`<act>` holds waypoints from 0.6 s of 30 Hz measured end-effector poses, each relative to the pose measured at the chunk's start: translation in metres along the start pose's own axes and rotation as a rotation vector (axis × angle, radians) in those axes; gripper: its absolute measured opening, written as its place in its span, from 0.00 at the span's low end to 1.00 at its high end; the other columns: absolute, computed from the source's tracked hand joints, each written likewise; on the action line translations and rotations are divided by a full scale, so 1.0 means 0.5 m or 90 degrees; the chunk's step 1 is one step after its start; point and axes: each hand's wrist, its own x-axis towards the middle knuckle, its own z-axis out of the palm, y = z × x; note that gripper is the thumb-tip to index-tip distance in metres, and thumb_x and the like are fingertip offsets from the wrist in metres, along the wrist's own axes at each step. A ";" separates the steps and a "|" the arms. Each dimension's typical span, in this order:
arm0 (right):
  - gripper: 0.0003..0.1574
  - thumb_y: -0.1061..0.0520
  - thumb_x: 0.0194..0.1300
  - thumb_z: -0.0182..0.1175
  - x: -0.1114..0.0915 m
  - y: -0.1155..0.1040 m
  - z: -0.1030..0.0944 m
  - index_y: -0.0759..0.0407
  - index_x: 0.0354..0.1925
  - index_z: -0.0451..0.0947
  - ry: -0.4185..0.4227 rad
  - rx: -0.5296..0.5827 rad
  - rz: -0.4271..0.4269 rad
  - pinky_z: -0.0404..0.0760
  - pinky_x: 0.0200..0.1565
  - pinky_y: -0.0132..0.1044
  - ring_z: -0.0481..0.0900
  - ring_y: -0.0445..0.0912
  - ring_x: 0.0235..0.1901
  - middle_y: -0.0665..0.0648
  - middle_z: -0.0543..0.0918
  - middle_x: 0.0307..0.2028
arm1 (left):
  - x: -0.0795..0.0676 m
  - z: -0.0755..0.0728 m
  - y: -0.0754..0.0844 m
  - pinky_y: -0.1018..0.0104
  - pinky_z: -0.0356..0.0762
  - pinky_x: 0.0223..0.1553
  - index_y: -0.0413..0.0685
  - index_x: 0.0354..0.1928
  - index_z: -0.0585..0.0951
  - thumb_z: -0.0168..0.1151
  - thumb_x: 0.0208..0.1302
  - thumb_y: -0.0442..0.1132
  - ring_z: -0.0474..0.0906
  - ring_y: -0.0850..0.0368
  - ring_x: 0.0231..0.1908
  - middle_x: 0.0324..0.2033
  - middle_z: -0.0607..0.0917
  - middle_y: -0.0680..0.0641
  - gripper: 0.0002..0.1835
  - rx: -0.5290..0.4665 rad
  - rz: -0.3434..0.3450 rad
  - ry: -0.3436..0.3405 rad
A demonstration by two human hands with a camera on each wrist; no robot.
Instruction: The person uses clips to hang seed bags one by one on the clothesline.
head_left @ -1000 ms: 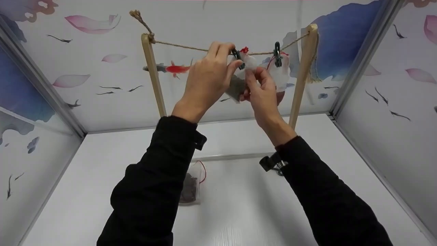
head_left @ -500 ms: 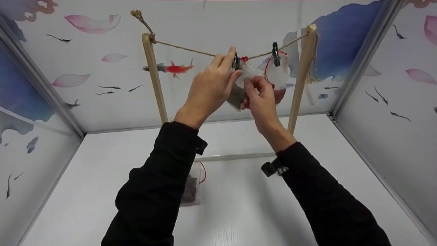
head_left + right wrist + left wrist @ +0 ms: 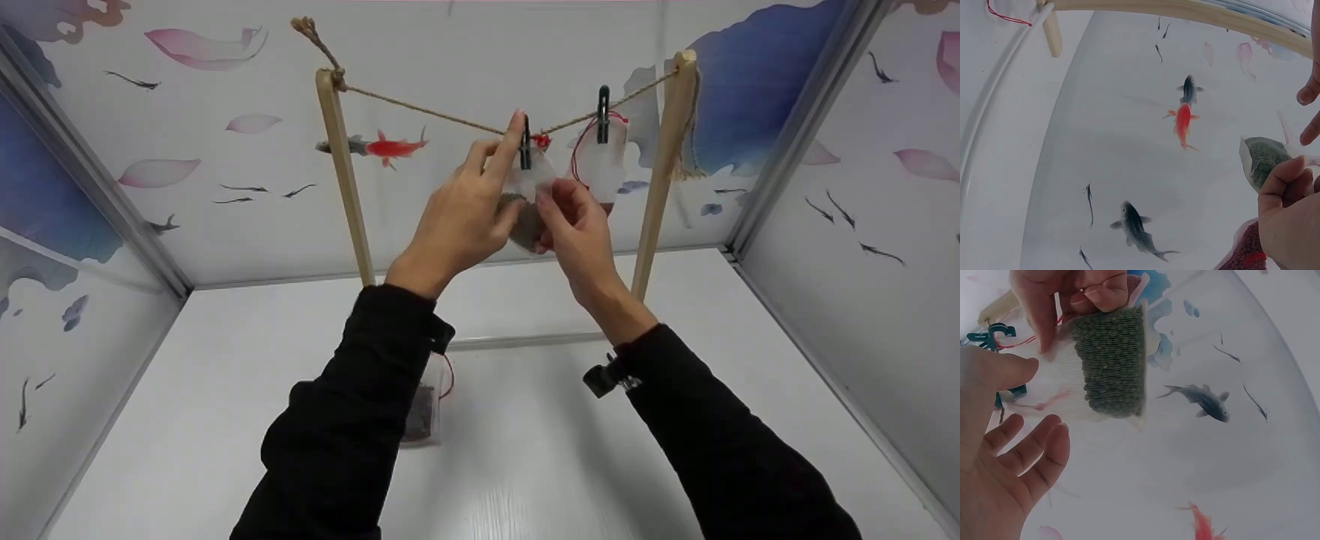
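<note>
A sheer mesh drawstring sachet (image 3: 1112,363) with dark green granular filling hangs from a twine line (image 3: 420,106). A dark clothes peg (image 3: 526,152) stands at its top, beside a red knot. My right hand (image 3: 585,240) pinches the sachet's side edge between thumb and fingers. My left hand (image 3: 463,217) is at the peg with its index finger stretched up alongside. In the left wrist view, a gap shows between that hand's thumb and fingers. To the right, a second peg (image 3: 603,120) holds another sachet (image 3: 604,159) with reddish filling and a red cord.
Two wooden posts, the left post (image 3: 346,180) and the right post (image 3: 661,187), carry the line. A sachet (image 3: 422,412) with dark filling lies on the white table (image 3: 517,465), partly behind my left sleeve. Printed panels with fish and petals stand around.
My left fingers have spread off the peg, which now stands upright. Peg, sachet and both hands have come down, and the line sags more. My right hand keeps its pinch.
</note>
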 end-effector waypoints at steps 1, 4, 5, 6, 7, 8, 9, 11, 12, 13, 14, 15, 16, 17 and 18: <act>0.20 0.54 0.77 0.57 -0.001 0.000 0.000 0.62 0.61 0.71 0.000 0.003 -0.002 0.78 0.37 0.33 0.72 0.50 0.40 0.59 0.76 0.47 | -0.004 0.003 -0.002 0.59 0.78 0.36 0.48 0.81 0.50 0.61 0.71 0.38 0.75 0.51 0.40 0.62 0.72 0.42 0.43 0.001 -0.001 -0.002; 0.20 0.55 0.76 0.58 -0.005 0.002 -0.003 0.63 0.60 0.71 -0.003 0.015 -0.006 0.79 0.36 0.34 0.72 0.50 0.40 0.60 0.75 0.48 | -0.016 0.013 -0.008 0.59 0.79 0.41 0.48 0.81 0.49 0.61 0.72 0.39 0.75 0.50 0.46 0.63 0.71 0.41 0.43 0.000 -0.008 -0.010; 0.20 0.56 0.76 0.58 -0.005 0.003 -0.005 0.63 0.60 0.71 -0.003 0.019 -0.008 0.79 0.36 0.34 0.72 0.50 0.40 0.60 0.75 0.48 | -0.020 0.016 -0.010 0.58 0.80 0.43 0.48 0.81 0.49 0.61 0.72 0.39 0.75 0.50 0.48 0.63 0.70 0.40 0.43 -0.001 -0.010 -0.013; 0.20 0.56 0.76 0.58 -0.006 0.004 -0.007 0.64 0.60 0.71 -0.003 0.019 -0.009 0.79 0.36 0.35 0.72 0.51 0.40 0.61 0.75 0.47 | -0.025 0.020 -0.012 0.58 0.80 0.45 0.48 0.81 0.49 0.61 0.72 0.39 0.75 0.49 0.50 0.63 0.70 0.40 0.43 -0.002 -0.012 -0.016; 0.21 0.56 0.76 0.59 -0.007 0.005 -0.009 0.64 0.60 0.71 -0.004 0.020 -0.011 0.79 0.35 0.35 0.72 0.51 0.40 0.61 0.75 0.47 | -0.029 0.023 -0.014 0.58 0.80 0.47 0.48 0.81 0.49 0.61 0.72 0.40 0.75 0.49 0.51 0.63 0.70 0.40 0.43 -0.003 -0.014 -0.018; 0.21 0.56 0.76 0.59 -0.008 0.007 -0.011 0.64 0.60 0.71 -0.005 0.020 -0.012 0.79 0.35 0.35 0.72 0.51 0.40 0.61 0.75 0.47 | -0.034 0.027 -0.016 0.58 0.80 0.48 0.48 0.81 0.50 0.61 0.72 0.40 0.75 0.49 0.51 0.63 0.70 0.39 0.43 -0.004 -0.015 -0.018; 0.20 0.56 0.76 0.59 -0.009 0.008 -0.013 0.64 0.60 0.72 -0.006 0.024 -0.013 0.79 0.35 0.35 0.72 0.51 0.39 0.62 0.75 0.47 | -0.039 0.031 -0.018 0.57 0.80 0.49 0.48 0.81 0.50 0.61 0.72 0.40 0.75 0.49 0.53 0.63 0.69 0.39 0.43 -0.007 -0.015 -0.018; 0.19 0.57 0.76 0.59 -0.011 0.011 -0.018 0.64 0.60 0.72 -0.006 0.031 -0.012 0.79 0.33 0.34 0.72 0.51 0.36 0.62 0.75 0.46 | -0.048 0.038 -0.022 0.56 0.80 0.50 0.47 0.81 0.51 0.62 0.71 0.40 0.75 0.48 0.55 0.63 0.69 0.39 0.43 -0.011 -0.014 -0.015; 0.19 0.58 0.76 0.58 -0.013 0.013 -0.021 0.64 0.60 0.72 -0.007 0.036 -0.012 0.79 0.33 0.34 0.71 0.51 0.34 0.61 0.75 0.45 | -0.052 0.042 -0.024 0.56 0.80 0.51 0.47 0.81 0.51 0.63 0.71 0.40 0.75 0.48 0.56 0.63 0.69 0.39 0.43 -0.014 -0.013 -0.013; 0.18 0.59 0.75 0.58 -0.014 0.013 -0.024 0.63 0.59 0.72 -0.007 0.041 -0.011 0.79 0.32 0.33 0.71 0.50 0.33 0.61 0.75 0.45 | -0.056 0.046 -0.025 0.56 0.80 0.51 0.47 0.81 0.52 0.63 0.71 0.40 0.75 0.47 0.57 0.63 0.69 0.39 0.43 -0.018 -0.012 -0.012; 0.17 0.59 0.75 0.58 -0.016 0.014 -0.026 0.62 0.59 0.73 -0.006 0.046 -0.010 0.78 0.32 0.32 0.71 0.49 0.31 0.61 0.75 0.44 | -0.060 0.049 -0.027 0.55 0.80 0.51 0.47 0.81 0.52 0.63 0.71 0.40 0.75 0.47 0.58 0.63 0.69 0.39 0.43 -0.022 -0.012 -0.011; 0.17 0.60 0.75 0.58 -0.017 0.015 -0.029 0.62 0.58 0.73 -0.004 0.050 -0.009 0.78 0.32 0.32 0.70 0.48 0.30 0.60 0.75 0.44 | -0.063 0.053 -0.028 0.55 0.80 0.51 0.47 0.81 0.52 0.63 0.71 0.40 0.75 0.47 0.59 0.63 0.69 0.38 0.43 -0.026 -0.012 -0.011; 0.17 0.60 0.75 0.58 -0.019 0.016 -0.031 0.63 0.58 0.73 -0.004 0.053 -0.007 0.78 0.31 0.31 0.70 0.47 0.29 0.60 0.75 0.44 | -0.067 0.056 -0.029 0.54 0.80 0.52 0.47 0.81 0.52 0.63 0.71 0.40 0.75 0.46 0.60 0.63 0.69 0.38 0.43 -0.029 -0.014 -0.012; 0.17 0.60 0.75 0.58 -0.020 0.017 -0.033 0.63 0.58 0.72 -0.003 0.055 -0.007 0.78 0.31 0.31 0.70 0.47 0.29 0.60 0.75 0.44 | -0.070 0.060 -0.029 0.54 0.80 0.52 0.47 0.81 0.52 0.63 0.71 0.40 0.75 0.46 0.60 0.63 0.68 0.38 0.43 -0.031 -0.015 -0.014; 0.17 0.60 0.75 0.59 -0.021 0.017 -0.036 0.64 0.58 0.72 -0.003 0.055 -0.006 0.78 0.31 0.31 0.70 0.46 0.28 0.60 0.75 0.44 | -0.074 0.063 -0.030 0.54 0.80 0.53 0.47 0.81 0.52 0.63 0.71 0.40 0.75 0.46 0.60 0.64 0.68 0.38 0.43 -0.035 -0.017 -0.016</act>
